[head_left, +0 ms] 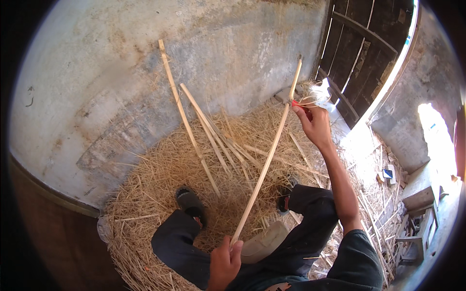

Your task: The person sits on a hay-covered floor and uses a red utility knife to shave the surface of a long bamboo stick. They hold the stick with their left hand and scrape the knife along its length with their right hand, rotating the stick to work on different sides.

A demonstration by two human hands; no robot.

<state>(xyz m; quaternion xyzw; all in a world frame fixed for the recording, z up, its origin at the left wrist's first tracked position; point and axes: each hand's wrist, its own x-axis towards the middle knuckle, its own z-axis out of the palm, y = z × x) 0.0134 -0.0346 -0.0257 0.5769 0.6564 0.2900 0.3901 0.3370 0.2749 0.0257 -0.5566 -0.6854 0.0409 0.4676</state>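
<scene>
I log the upper garment as a dark short-sleeved shirt [359,259] with a pale print on the front, at the lower edge of my view. Trousers [180,246]: dark charcoal, plain. Left shoe [190,201]: dark, rounded toe, reddish accent near the ankle. Right shoe [283,200]: dark, reddish accent, partly obscured. Left hand [224,262], right hand [315,125]: bare.
</scene>
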